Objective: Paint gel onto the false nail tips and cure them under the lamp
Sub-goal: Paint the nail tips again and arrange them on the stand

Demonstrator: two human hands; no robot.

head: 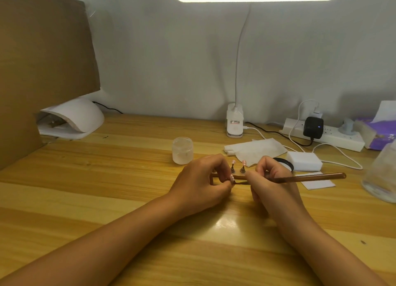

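Head view: left hand (pixel 201 178) pinches a small pink false nail tip (pixel 232 178) in curled fingers, low over the wooden desk (pixel 128 178). Right hand (pixel 270 178) grips a long amber translucent brush (pixel 310 177). Its axis runs left-right, bristle end pointing left at the tip; can't tell whether they touch. White dome curing lamp (pixel 81 116) sits far left, nearer the left hand.
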